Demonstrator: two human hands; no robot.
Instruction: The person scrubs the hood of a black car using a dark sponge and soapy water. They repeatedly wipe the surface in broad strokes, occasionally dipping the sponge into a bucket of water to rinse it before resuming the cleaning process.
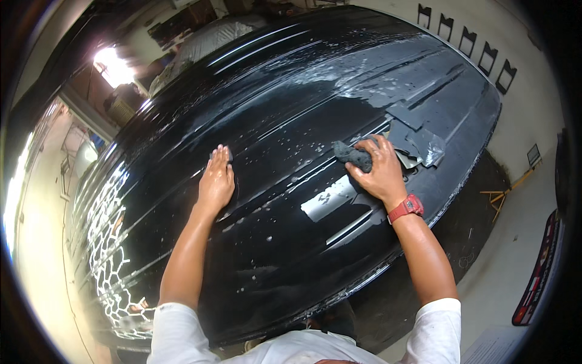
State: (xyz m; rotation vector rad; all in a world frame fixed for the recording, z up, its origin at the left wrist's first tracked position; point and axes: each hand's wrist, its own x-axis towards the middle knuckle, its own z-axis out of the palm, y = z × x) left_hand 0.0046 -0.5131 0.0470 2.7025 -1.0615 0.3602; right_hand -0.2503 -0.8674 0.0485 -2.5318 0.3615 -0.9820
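Observation:
A wet, glossy black vehicle roof panel (282, 182) spreads out before me, dull grey towards its right end. My left hand (217, 179) lies flat on the black area at the left, fingers together, over a small dark pad (228, 155) whose edge shows beside the fingertips. In my right hand (379, 170), which has a red watch at the wrist, is a dark grey sponge or wadded cloth (352, 155), resting on the panel. Just right of that hand lie grey sheets of sandpaper (418, 141), some folded. Water drops and streaks cover much of the surface.
A yellow stand (504, 193) is on the floor beyond the panel's right edge. Several black frames (468, 42) are along the pale wall at the upper right. A silvery cover (213, 38) drapes something behind the panel. A banner with writing (539, 273) is at the lower right.

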